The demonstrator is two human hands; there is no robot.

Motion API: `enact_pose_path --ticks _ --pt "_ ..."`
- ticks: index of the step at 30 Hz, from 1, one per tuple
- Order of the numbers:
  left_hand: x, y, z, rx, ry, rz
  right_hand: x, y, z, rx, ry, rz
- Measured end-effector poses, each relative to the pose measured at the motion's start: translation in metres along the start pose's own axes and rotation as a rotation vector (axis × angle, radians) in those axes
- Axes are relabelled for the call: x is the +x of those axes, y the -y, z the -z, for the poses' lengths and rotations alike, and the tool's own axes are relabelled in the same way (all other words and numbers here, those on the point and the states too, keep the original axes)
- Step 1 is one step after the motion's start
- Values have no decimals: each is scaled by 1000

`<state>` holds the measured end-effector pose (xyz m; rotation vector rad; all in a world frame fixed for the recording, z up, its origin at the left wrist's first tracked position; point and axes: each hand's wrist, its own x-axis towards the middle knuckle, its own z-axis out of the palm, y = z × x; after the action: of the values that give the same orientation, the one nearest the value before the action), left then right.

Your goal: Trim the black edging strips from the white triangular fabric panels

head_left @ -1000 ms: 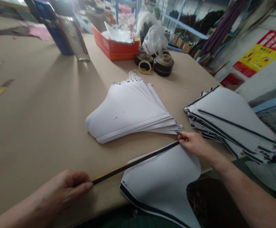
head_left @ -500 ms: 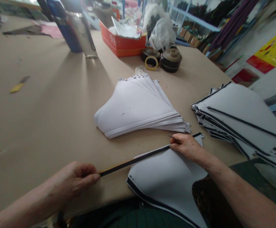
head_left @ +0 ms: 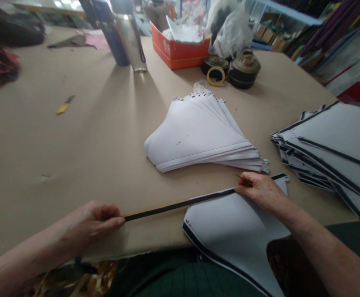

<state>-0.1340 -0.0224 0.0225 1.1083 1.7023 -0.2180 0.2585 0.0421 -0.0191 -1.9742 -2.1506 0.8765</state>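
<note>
A narrow black tape strip (head_left: 155, 212) with a yellowish edge stretches between my two hands. Its left end is pinched in the closed fingers of my left hand (head_left: 98, 220), just above the table. Toward the right the strip lies along the top edge of a white sheet piece (head_left: 226, 222), which has black strip on its lower edge too. My right hand (head_left: 260, 192) is closed at that top edge, its fingertips on the strip. From its fingers sticks a thin pointed tool (head_left: 237, 175), whose kind I cannot make out. The white piece's lower part reaches over the table edge onto my lap.
Fanned white pieces (head_left: 198, 132) lie ahead. A stack of black-edged pieces (head_left: 331, 144) is at right. Farther back are tape rolls (head_left: 244, 70), a yellow ring (head_left: 216, 76), an orange box (head_left: 180, 53) and two bottles (head_left: 130, 45). A yellow-handled knife (head_left: 65, 105) lies left.
The view has swung left, so the table things appear farther right. Both hands keep hold as before, with the strip still stretched between them along the white piece's edge.
</note>
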Motion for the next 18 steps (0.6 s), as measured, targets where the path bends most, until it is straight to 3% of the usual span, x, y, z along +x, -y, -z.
enact_pose_path --ticks 5,12,18 --pt "-6 18 11 32 -63 28 0 -1 0 -26 -5 -12" --pt "-5 90 37 62 -165 86 0 -3 -1 -22 4 -11" --pt "-7 128 50 41 -187 88 1 -9 -4 -9 -1 2"
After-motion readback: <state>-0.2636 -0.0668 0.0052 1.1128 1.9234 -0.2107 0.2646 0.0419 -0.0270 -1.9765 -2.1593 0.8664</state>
